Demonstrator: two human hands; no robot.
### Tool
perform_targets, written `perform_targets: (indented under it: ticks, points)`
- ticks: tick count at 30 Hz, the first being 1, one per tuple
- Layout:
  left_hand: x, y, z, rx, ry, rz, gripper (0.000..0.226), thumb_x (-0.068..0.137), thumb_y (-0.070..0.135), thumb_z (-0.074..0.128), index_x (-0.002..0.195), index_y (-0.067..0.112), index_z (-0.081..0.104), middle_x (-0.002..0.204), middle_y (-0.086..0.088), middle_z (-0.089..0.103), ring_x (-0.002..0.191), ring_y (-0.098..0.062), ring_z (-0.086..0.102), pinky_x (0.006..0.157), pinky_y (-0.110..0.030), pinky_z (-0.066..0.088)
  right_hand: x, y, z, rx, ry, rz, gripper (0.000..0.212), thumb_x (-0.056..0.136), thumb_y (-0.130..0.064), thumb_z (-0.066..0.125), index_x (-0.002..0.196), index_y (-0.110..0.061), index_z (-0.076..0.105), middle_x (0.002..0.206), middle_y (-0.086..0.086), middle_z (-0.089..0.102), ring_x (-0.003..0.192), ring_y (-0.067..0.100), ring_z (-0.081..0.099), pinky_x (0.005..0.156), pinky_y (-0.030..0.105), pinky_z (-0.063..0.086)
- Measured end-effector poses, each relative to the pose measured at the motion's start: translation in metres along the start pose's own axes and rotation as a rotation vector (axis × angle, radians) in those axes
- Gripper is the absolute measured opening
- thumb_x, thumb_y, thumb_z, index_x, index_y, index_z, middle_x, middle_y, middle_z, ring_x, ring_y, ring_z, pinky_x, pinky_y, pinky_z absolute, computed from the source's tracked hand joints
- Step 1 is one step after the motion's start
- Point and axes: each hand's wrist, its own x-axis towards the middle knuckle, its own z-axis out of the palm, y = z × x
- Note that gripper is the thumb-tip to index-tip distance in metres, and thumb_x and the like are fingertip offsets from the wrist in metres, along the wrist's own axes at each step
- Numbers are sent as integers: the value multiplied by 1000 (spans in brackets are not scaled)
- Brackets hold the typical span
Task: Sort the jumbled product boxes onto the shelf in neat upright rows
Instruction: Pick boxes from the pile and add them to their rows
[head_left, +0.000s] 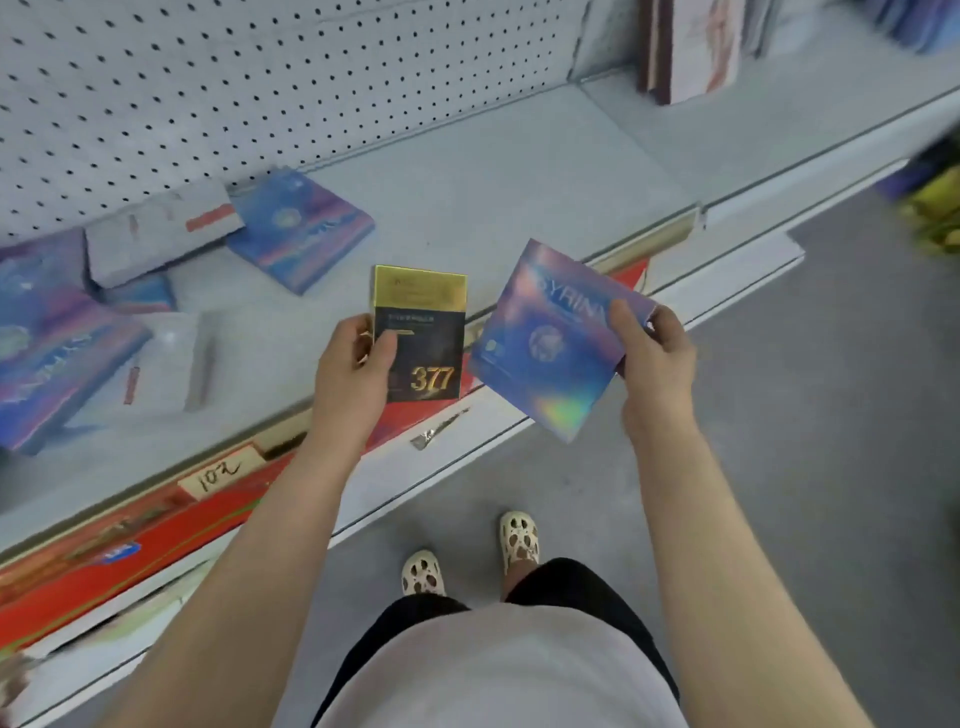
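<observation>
My left hand (353, 364) grips a gold-and-black box (423, 338) marked 377, held upright over the front edge of the grey shelf (493, 197). To its right, my right hand (652, 353) holds a blue-purple holographic box (545, 343), tilted, by its right corner. Several more boxes lie jumbled flat at the shelf's left: a blue-purple one (301, 228) near the pegboard, a white one (156, 234) with a red stripe, another white one (166, 364), and a large blue-purple one (47, 353).
A white pegboard (234, 78) backs the shelf. A few upright boxes (691, 47) stand at the far right of the shelf. A red price strip (156, 535) with a handwritten label runs along the shelf front. Grey floor lies below, with my feet in light sandals (519, 538).
</observation>
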Motion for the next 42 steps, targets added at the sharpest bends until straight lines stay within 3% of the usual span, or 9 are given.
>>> perform_targets:
  ticks: [4,8,12,16,18,22,28,36,42]
  points:
    - [-5,15,58,37,-144,3,12,98,31,52,111,33,52,96,18,62,81,13,62,58,-4,45,9,2,-56,76,112,29,6,87,-19,70,88,-16,66,84,4,63,80,17,57,73,35,46]
    - [-11,37,131,85,-267,36,9,99,34,50,108,35,50,95,18,61,72,23,56,51,-1,40,35,1,-117,104,205,30,10,86,-19,71,92,-13,65,89,8,61,84,20,55,76,38,45]
    - [-19,58,219,68,-361,31,6,100,33,49,102,37,52,99,15,64,80,13,62,57,-11,48,71,-8,-188,52,268,8,13,88,-17,70,77,-18,62,81,5,57,79,17,50,71,35,40]
    - [-29,76,313,56,-426,74,14,100,26,50,113,26,54,105,12,64,103,-10,62,84,-26,50,111,-20,-265,27,302,-17,9,87,-22,71,83,-19,63,80,0,60,76,11,53,68,28,42]
    - [-33,86,357,58,-455,86,18,99,28,51,116,23,56,105,11,65,100,-8,64,81,-25,51,133,-27,-299,12,338,-41,10,87,-20,70,82,-19,62,71,-10,61,66,5,53,61,20,43]
    - [-31,102,434,56,-513,97,20,97,29,52,116,23,56,109,6,67,99,-8,66,82,-27,53,176,-35,-356,28,390,-55,7,90,-13,68,90,-11,61,83,7,57,78,16,51,69,30,42]
    - [1,126,539,128,-587,147,26,98,32,49,121,21,54,112,5,65,98,-3,64,74,-21,49,257,-41,-413,69,463,-51,10,90,-12,69,87,-10,60,83,9,54,78,17,48,69,32,39]
    - [73,178,685,127,-700,163,26,93,39,51,116,28,52,109,3,66,97,-17,67,72,-37,56,388,-68,-460,70,558,-61,8,90,-16,69,88,-14,61,84,3,63,78,14,56,70,30,46]
    - [110,227,789,141,-753,197,32,92,40,50,119,24,52,112,3,66,102,-14,65,91,-48,54,476,-97,-498,82,600,-59,9,89,-18,70,88,-14,62,88,8,66,81,19,58,75,38,49]
